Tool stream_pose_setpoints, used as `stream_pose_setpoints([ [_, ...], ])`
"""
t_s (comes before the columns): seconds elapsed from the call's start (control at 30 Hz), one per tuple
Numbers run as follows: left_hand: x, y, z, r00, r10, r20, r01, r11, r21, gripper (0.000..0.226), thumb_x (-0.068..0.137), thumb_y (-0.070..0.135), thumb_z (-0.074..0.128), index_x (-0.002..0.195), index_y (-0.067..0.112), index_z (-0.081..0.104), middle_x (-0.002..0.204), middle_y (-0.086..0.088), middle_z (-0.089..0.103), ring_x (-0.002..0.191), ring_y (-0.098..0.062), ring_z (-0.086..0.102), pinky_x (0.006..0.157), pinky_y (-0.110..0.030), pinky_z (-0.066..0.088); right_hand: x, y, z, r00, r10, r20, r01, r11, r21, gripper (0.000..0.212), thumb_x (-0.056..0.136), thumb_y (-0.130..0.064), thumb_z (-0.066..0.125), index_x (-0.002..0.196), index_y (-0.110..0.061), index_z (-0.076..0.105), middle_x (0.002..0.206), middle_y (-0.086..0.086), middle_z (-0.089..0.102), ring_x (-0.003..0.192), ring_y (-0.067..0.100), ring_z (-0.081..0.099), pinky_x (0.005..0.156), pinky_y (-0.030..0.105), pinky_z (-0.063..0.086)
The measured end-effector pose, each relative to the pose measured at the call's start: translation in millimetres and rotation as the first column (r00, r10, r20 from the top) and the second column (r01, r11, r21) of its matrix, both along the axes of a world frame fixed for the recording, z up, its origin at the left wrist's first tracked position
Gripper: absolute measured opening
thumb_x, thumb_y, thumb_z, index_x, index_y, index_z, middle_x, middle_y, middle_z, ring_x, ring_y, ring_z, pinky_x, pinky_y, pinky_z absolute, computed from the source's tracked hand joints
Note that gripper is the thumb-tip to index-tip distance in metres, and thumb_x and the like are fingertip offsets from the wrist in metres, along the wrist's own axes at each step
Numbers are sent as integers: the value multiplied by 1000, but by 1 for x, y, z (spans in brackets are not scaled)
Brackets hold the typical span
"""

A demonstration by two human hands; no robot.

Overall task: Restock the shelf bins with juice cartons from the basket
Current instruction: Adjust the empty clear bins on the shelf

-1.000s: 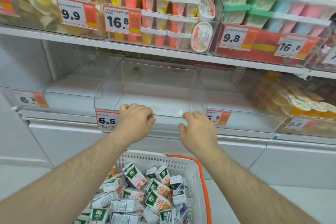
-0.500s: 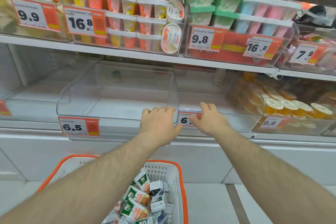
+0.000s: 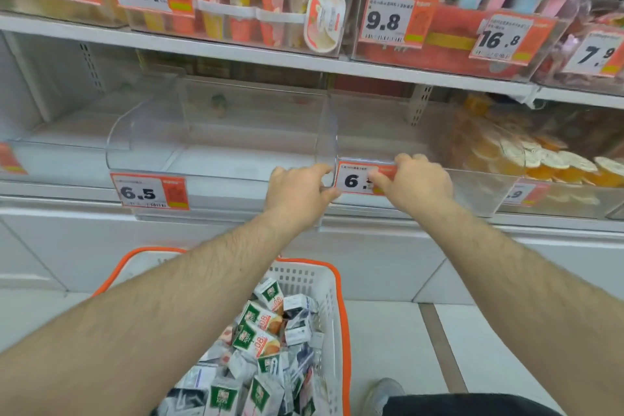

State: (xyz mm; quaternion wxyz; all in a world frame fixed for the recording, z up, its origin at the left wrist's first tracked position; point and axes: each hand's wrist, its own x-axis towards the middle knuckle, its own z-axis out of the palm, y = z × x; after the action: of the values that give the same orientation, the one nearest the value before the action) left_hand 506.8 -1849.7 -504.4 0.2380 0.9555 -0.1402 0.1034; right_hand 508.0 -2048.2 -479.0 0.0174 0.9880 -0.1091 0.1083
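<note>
A white basket with an orange rim stands on the floor below me, holding several small green-and-white juice cartons. On the lower shelf sits an empty clear bin with a 6.5 price tag. My left hand grips that bin's front right corner, fingers curled over its rim. My right hand grips the front lip of the neighbouring clear bin, fingers hooked over the edge and covering part of its 6.5 tag. Neither hand holds a carton.
Another clear bin sits at the far left. A bin of orange-lidded cups lies at the right. The upper shelf carries bins of jelly cups and tubs. My shoe shows on the floor beside the basket.
Both hands have shifted right along the shelf front. The left went from the middle bin's left front to its right corner; the right moved onto the neighbouring bin's lip.
</note>
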Motion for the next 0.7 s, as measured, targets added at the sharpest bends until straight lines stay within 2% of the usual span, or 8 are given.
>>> stream_pose_setpoints([
  [0.1,0,1,-3,1000,-1,26,2,1000,-20,40,95,47,55,130,28,56,104,9,72,110,-18,59,94,-33,27,-19,1,-21,999,0,-40,0,1000,9,68,90,-70,43,120,-10,56,119,17,57,110,40,56,90,42,45],
  [0.3,1,-3,-4,999,2,51,-2,1000,-5,33,94,45,56,121,26,61,104,7,73,109,-21,60,91,-35,28,-32,10,-30,999,-33,1,33,996,78,66,91,-67,42,119,-8,56,115,15,55,105,40,55,91,42,44],
  [0.43,4,-3,-4,999,17,46,-17,1000,8,33,94,47,56,122,30,59,102,7,73,107,-20,60,86,-34,27,-33,13,-26,999,-43,-27,46,993,105,66,90,-67,43,120,-10,57,116,13,56,109,38,54,92,41,44],
  [0.7,7,-3,-4,1000,20,18,-20,1000,10,37,94,49,56,126,32,56,101,8,72,103,-19,61,87,-35,28,-38,19,-27,996,-93,-8,93,986,141,67,90,-66,43,122,-10,55,118,14,54,110,37,54,93,42,45],
])
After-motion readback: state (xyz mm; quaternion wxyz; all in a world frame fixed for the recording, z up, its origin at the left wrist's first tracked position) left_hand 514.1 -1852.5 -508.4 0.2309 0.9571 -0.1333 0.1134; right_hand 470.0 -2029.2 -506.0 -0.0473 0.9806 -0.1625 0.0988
